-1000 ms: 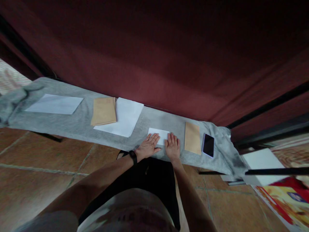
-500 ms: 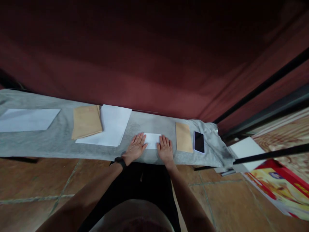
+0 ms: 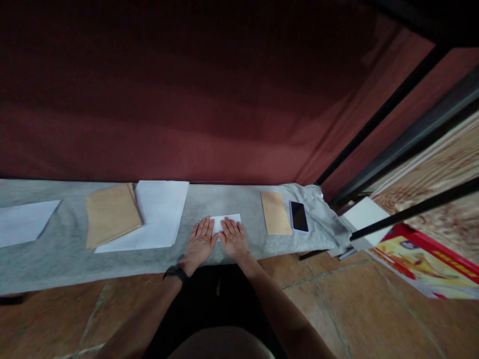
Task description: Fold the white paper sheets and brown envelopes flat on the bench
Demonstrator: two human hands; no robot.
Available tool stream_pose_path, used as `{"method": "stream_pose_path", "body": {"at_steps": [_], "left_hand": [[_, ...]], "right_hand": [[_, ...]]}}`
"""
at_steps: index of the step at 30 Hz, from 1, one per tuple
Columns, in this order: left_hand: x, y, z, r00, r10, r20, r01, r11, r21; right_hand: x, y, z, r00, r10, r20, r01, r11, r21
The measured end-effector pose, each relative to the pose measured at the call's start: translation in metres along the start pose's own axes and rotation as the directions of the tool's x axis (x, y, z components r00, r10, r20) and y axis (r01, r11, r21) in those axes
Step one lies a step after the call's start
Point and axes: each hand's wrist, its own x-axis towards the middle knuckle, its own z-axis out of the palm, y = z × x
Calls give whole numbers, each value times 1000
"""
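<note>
In the head view, the small white paper (image 3: 226, 220) lies on the gray cloth (image 3: 209, 197), its left end at the fingers of the left hand (image 3: 201, 240) and its right part beneath those of the right hand (image 3: 232, 239). Both hands are flat with fingers extended, pressing rather than grasping, and the single brown envelope (image 3: 276, 213) lies to the right, apart from them.

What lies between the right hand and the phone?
One flat tan envelope on the grey cloth, between the right hand and the phone, as the head view shows.
</note>
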Motion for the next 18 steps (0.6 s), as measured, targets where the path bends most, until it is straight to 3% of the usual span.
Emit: {"method": "stream_pose_path", "body": {"at_steps": [9,18], "left_hand": [[2,1,0,1000,2,-27,-2,1000,10],[-8,-11,-3,1000,-8,-19,8,1000,-2]], "right_hand": [[-13,32,-13,995,83,-54,-87,994,-72],[-24,41,-17,988,126,-93,-136,984,-112]]}}
